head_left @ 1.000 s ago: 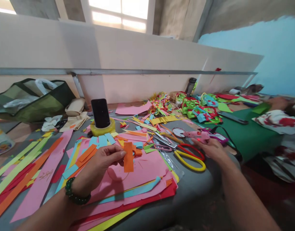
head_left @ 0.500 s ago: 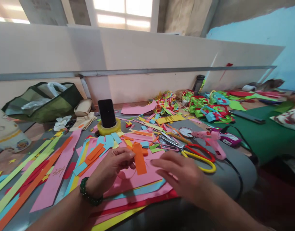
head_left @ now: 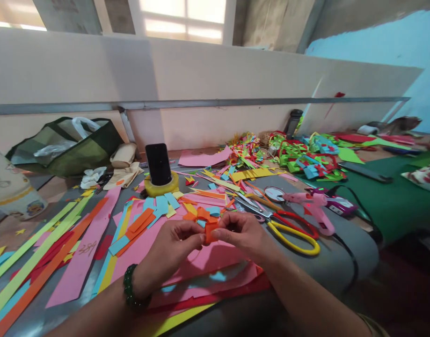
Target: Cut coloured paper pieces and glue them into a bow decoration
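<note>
Both my hands meet over the pink paper sheets [head_left: 215, 260] near the table's front edge. My left hand [head_left: 176, 245], with a dark green bead bracelet on its wrist, pinches one side of a small orange paper strip [head_left: 211, 231]. My right hand [head_left: 241, 231] pinches the other side, and the strip is bent or folded between the fingertips. Much of the strip is hidden by my fingers. More short orange and blue paper pieces [head_left: 200, 213] lie just beyond my hands.
Scissors with red and yellow handles [head_left: 292, 229] and a pink glue gun [head_left: 315, 210] lie right of my hands. A black phone [head_left: 158, 164] stands in a yellow tape roll. Long coloured strips [head_left: 35, 262] lie left. Green bag [head_left: 63, 145] and folded paper pieces [head_left: 306, 157] sit farther back.
My right hand came back from beside the glue gun to the orange strip and took hold of it. The strip, flat and upright before, is now bent between both hands.
</note>
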Demonstrator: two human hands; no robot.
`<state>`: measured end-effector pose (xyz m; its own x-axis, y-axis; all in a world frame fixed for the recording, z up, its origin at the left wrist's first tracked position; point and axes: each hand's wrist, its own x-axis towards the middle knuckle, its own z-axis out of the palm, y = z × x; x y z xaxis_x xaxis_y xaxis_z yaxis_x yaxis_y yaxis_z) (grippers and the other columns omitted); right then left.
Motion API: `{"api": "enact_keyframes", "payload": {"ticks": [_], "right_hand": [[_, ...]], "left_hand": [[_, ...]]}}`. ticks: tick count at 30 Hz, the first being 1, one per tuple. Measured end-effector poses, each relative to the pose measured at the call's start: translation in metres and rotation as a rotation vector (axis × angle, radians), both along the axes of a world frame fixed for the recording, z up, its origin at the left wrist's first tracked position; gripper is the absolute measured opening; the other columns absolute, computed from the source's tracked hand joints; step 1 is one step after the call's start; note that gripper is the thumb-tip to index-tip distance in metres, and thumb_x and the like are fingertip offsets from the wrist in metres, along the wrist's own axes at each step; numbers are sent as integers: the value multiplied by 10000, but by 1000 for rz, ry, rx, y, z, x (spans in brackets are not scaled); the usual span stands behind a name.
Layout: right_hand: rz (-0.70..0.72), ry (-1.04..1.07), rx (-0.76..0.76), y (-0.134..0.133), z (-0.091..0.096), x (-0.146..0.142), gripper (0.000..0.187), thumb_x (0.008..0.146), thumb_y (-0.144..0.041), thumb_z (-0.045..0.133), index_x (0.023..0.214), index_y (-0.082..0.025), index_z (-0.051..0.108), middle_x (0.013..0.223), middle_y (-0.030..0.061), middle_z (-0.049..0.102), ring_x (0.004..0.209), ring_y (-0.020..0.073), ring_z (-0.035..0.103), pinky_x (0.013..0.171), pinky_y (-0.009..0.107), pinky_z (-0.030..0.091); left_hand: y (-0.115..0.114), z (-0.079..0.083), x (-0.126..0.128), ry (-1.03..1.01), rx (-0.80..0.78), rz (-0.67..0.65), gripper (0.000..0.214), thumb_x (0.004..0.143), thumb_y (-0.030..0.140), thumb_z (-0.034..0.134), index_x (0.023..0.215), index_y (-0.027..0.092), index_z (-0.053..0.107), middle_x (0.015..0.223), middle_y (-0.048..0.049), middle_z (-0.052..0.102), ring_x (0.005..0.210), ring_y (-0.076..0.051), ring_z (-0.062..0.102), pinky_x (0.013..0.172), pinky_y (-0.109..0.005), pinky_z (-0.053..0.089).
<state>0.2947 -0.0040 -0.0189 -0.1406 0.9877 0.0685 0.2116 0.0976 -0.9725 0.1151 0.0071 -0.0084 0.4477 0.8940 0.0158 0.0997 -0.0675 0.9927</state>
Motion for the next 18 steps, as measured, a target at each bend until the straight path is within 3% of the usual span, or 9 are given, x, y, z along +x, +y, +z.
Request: {"api": "enact_keyframes", "payload": {"ticks": [9, 14, 18], "right_hand": [[-18, -17, -2, 1, -3, 1, 324, 661, -421, 728, 598, -162, 545, 540, -53, 475, 500, 66, 370, 468, 212, 277], [36, 33, -27, 1, -5, 1, 282, 713, -396, 698, 670, -161, 548, 652, -4, 592, 561, 89, 464, 503, 218, 353], [50, 162, -28, 0, -6, -1, 287, 685, -335, 733, 712, -181, 493, 672, -7, 602, 603, 110, 533, 559, 238, 407]], "left_hand": [[-1, -4, -1, 94, 86, -10, 137, 725, 226, 601, 678, 142, 698, 609, -15, 623, 595, -119, 510, 541, -198, 392], [-3, -3, -1, 104, 101, -16, 131, 731, 201, 598, 679, 145, 704, 634, -13, 641, 612, -117, 520, 552, -187, 403], [-4, -2, 0, 112, 79, -27, 133, 740, 214, 598, 683, 148, 699, 608, -4, 609, 587, -109, 489, 537, -187, 397]]}}
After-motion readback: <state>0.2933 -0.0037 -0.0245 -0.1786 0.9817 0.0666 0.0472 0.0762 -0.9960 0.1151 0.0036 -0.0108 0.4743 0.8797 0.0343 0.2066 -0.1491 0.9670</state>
